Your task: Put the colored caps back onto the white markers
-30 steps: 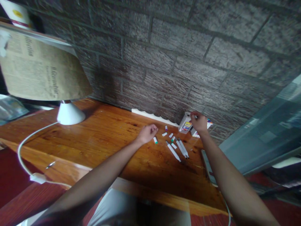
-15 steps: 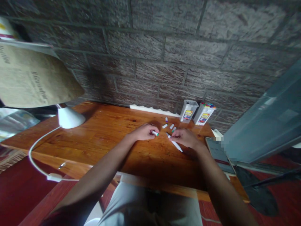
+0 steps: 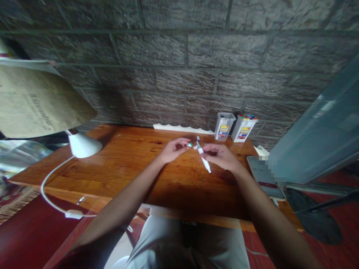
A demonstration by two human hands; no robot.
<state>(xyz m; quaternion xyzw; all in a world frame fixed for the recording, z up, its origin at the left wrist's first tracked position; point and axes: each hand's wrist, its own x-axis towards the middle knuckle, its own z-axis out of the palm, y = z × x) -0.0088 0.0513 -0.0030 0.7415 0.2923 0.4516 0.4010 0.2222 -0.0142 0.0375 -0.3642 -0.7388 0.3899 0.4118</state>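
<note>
My left hand point(image 3: 175, 149) pinches a small white marker cap point(image 3: 190, 144) with a green end between thumb and fingers. Across from it, my right hand point(image 3: 220, 155) grips a white marker point(image 3: 205, 163) that slants over the table, its grey tip end pointing up and away from me. Cap and marker are apart. Just beyond the marker's tip lies a loose cap with a purple end point(image 3: 198, 138). Other white caps behind the marker are mostly hidden by it and by my right hand.
Two clear plastic marker boxes point(image 3: 224, 127) stand at the wall, the right one holding several colourful markers. A wavy white strip point(image 3: 179, 129) lies along the wall. A lamp point(image 3: 84, 145) is at left, a tablet point(image 3: 265, 177) at right on the wooden table point(image 3: 126, 160).
Both hands have moved up and away from me. My right hand has brought the marker along, nearer the cap in my left hand. The camera view has shifted slightly.
</note>
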